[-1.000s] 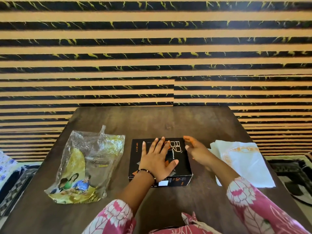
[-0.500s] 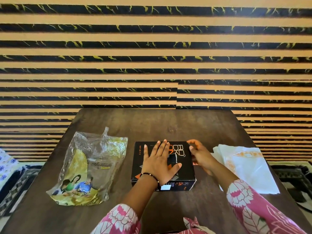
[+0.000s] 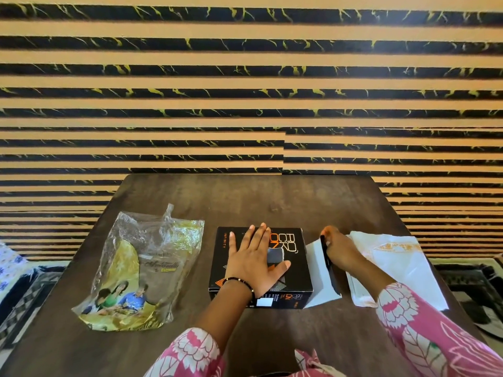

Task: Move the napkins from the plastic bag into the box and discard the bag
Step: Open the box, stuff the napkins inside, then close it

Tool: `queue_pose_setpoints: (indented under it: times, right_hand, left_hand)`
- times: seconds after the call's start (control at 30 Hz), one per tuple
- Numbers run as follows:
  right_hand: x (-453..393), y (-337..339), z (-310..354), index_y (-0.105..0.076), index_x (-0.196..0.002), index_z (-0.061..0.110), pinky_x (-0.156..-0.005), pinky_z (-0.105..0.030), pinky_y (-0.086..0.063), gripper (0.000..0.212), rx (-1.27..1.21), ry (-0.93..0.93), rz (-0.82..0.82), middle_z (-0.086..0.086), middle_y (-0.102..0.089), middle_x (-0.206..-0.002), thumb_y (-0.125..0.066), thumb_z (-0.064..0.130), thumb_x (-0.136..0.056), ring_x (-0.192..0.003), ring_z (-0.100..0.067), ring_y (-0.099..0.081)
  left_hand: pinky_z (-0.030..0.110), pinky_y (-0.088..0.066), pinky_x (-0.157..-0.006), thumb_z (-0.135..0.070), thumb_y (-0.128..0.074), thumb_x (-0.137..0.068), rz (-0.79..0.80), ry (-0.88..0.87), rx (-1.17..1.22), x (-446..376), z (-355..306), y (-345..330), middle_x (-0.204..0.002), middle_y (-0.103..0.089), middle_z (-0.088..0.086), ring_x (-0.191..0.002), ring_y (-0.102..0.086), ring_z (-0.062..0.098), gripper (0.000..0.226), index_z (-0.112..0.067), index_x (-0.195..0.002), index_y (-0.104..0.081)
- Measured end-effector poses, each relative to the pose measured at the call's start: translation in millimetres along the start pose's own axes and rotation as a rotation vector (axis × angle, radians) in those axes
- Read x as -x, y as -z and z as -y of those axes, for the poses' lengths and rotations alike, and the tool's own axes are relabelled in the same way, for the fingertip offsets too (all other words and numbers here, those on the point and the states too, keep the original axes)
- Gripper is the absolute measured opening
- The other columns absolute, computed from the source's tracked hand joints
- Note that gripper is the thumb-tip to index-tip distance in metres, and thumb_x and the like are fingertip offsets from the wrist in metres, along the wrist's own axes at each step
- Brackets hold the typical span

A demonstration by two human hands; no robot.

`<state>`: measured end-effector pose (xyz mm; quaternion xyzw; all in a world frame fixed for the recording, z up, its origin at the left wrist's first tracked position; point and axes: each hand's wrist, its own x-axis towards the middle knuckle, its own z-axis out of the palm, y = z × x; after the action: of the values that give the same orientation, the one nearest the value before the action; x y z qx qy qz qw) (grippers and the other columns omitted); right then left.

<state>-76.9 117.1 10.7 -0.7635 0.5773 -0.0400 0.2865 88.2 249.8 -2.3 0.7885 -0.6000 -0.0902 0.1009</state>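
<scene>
Fingers (image 3: 254, 242) of my left hand (image 3: 255, 263) lie spread flat on the black box (image 3: 294, 278), pressing its lid. My right hand (image 3: 340, 248) pinches the box's opened side flap (image 3: 328, 265), white inside and pulled outward. White napkins (image 3: 394, 268) with an orange print lie stacked just right of that hand. The crumpled plastic bag (image 3: 141, 270), clear with yellow printing, lies left of the box, apart from it. My right fingertips hide behind the flap. Everything rests on a dark wooden table (image 3: 272, 202) against a black-and-tan striped wall (image 3: 245, 104).
</scene>
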Motion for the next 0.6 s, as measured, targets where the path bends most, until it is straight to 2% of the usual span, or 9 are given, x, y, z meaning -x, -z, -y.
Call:
queue_pose_setpoints:
  times: [0.03, 0.1, 0.17, 0.23, 0.33, 0.47, 0.53, 0.6]
  right_hand:
    - [2.7, 0.2, -2.7, -0.047, -0.116, 0.012, -0.087, -0.035, -0.047, 0.027, 0.092, 0.024, -0.015, -0.015, -0.053, -0.115, -0.042, 0.002, -0.091, -0.099, -0.026, -0.052]
    - [10.9, -3.1, -5.5, -0.041, -0.131, 0.013, -0.101, -0.034, -0.04, 0.047, 0.292, 0.132, -0.085, -0.011, -0.038, -0.14, -0.049, 0.0, -0.087, -0.122, -0.029, -0.043]
    - [20.8, -10.2, -4.2, -0.032, -0.14, 0.014, -0.107, -0.033, -0.034, 0.059, 0.437, 0.278, -0.151, -0.008, -0.028, -0.149, -0.049, 0.001, -0.084, -0.133, -0.028, -0.033]
    - [30.1, -14.9, -2.3, -0.039, -0.137, 0.012, -0.104, -0.032, -0.037, 0.05, 0.428, 0.329, -0.212, -0.006, -0.037, -0.146, -0.046, 0.007, -0.088, -0.131, -0.025, -0.038]
    - [39.9, -16.0, -2.2, -0.059, -0.12, 0.011, -0.093, -0.033, -0.045, 0.034, 0.407, 0.376, -0.29, -0.005, -0.054, -0.132, -0.045, 0.023, -0.091, -0.121, -0.024, -0.049]
    - [39.1, -12.8, -9.4, -0.049, -0.129, 0.013, -0.102, -0.027, -0.04, 0.043, 0.662, 0.217, -0.102, -0.005, -0.05, -0.135, -0.056, 0.019, -0.087, -0.123, -0.021, -0.046]
    - [35.7, -11.6, -11.4, -0.046, -0.134, 0.013, -0.103, -0.027, -0.039, 0.046, 0.677, 0.093, 0.007, -0.006, -0.051, -0.137, -0.055, 0.023, -0.09, -0.121, -0.021, -0.051]
    - [32.7, -16.3, -16.1, -0.043, -0.136, 0.014, -0.103, -0.027, -0.039, 0.046, 0.654, 0.048, 0.1, -0.006, -0.051, -0.138, -0.053, 0.025, -0.092, -0.119, -0.022, -0.054]
  left_hand:
    - [0.05, 0.017, -0.111, -0.072, -0.022, -0.083, -0.002, 0.002, -0.003, -0.3, 0.3, 0.1, -0.158, 0.003, -0.011, -0.145, 0.009, 0.013, 0.081, -0.026, -0.147, -0.002]
    - [0.05, 0.017, -0.111, -0.072, -0.022, -0.082, -0.004, 0.006, -0.007, -0.7, -0.2, -0.2, -0.158, 0.004, -0.011, -0.145, 0.009, 0.013, 0.082, -0.026, -0.147, -0.001]
    - [0.05, 0.016, -0.112, -0.072, -0.022, -0.082, -0.002, 0.009, -0.01, -0.2, 0.3, -0.3, -0.158, 0.004, -0.011, -0.145, 0.01, 0.013, 0.082, -0.026, -0.147, -0.001]
    - [0.051, 0.015, -0.113, -0.072, -0.022, -0.083, 0.003, 0.005, -0.009, 0.4, 0.2, 0.5, -0.158, 0.004, -0.011, -0.145, 0.01, 0.013, 0.082, -0.026, -0.147, -0.001]
    - [0.051, 0.015, -0.113, -0.071, -0.023, -0.083, 0.011, 0.0, -0.01, 0.1, 0.6, 1.2, -0.158, 0.004, -0.01, -0.145, 0.009, 0.013, 0.081, -0.026, -0.147, -0.001]
    - [0.049, 0.017, -0.111, -0.071, -0.022, -0.084, 0.009, 0.002, -0.028, -0.8, 0.7, 0.9, -0.158, 0.004, -0.009, -0.145, 0.009, 0.014, 0.081, -0.026, -0.147, 0.0]
    - [0.049, 0.017, -0.111, -0.07, -0.023, -0.084, 0.007, 0.012, -0.018, -1.2, 2.3, 1.9, -0.158, 0.003, -0.009, -0.145, 0.009, 0.014, 0.08, -0.025, -0.147, -0.001]
    - [0.05, 0.016, -0.112, -0.069, -0.024, -0.084, -0.002, 0.025, -0.006, -1.0, 7.8, 2.9, -0.158, 0.003, -0.009, -0.145, 0.009, 0.014, 0.08, -0.025, -0.147, -0.001]
